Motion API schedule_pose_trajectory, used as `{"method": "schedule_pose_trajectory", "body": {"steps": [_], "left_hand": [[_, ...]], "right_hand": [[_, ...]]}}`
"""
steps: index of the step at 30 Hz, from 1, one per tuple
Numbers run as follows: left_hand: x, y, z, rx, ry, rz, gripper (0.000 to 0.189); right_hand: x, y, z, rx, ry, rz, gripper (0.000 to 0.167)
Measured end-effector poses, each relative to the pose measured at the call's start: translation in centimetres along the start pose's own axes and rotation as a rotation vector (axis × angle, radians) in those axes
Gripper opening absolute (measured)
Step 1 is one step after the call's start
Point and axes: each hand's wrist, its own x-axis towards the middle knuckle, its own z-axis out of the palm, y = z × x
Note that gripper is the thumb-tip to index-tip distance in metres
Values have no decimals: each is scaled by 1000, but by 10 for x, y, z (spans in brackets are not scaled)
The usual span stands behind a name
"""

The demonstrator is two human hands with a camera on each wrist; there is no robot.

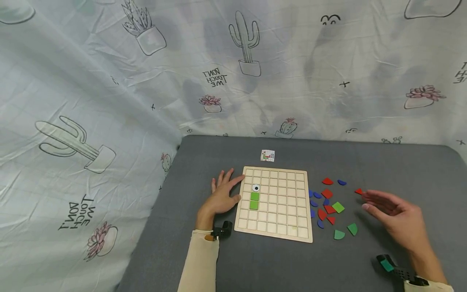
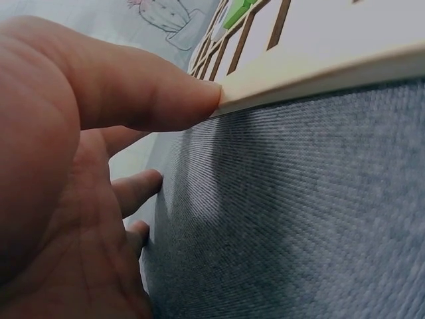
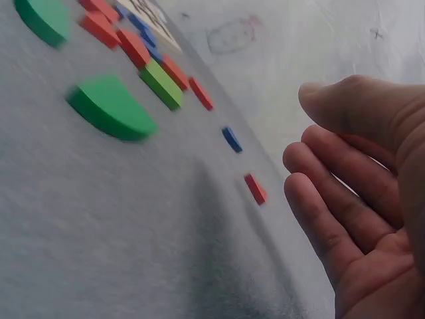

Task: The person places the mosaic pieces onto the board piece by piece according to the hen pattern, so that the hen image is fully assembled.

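Observation:
A wooden grid board (image 1: 273,236) lies on the grey table. My left hand (image 1: 217,200) is at its left side with fingers spread; in the left wrist view the thumb (image 2: 166,96) touches the board's edge. Two light-green squares (image 1: 254,200) and a white disc with a black centre (image 1: 256,188) sit in one column of cells. My right hand (image 1: 395,215) hovers right of the loose pieces, its fingers loosely bent and holding nothing. Nearest to it is a small red piece (image 1: 359,191), which shows apart from the fingers in the right wrist view.
Between board and right hand lie several red pieces (image 1: 327,193), several blue pieces (image 1: 317,195), a light-green square (image 1: 338,207) and two dark-green rounded pieces (image 1: 352,229). A small printed card (image 1: 268,155) lies behind the board. A cactus-print cloth (image 1: 277,89) hangs along the table's far edge.

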Motion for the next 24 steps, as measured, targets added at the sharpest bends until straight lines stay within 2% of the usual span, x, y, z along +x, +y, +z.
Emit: {"method": "schedule_pose_trajectory", "body": {"steps": [2,5,14,18,24], "left_hand": [[0,0,0,-3,-1,1,69],[0,-1,0,2,-5,-5,70],[0,2,-1,5,-5,-17,70],[0,3,-2,3,-5,-16,69],[0,2,-2,-4,1,-11,69]], "right_hand": [[4,2,-1,-14,-6,17,44],[10,3,2,-42,-58,4,42],[39,1,30,-101,-194,-35,41],[54,0,39,-165,-212,-52,42],[73,-1,51,-183,-230,-70,45]]}}
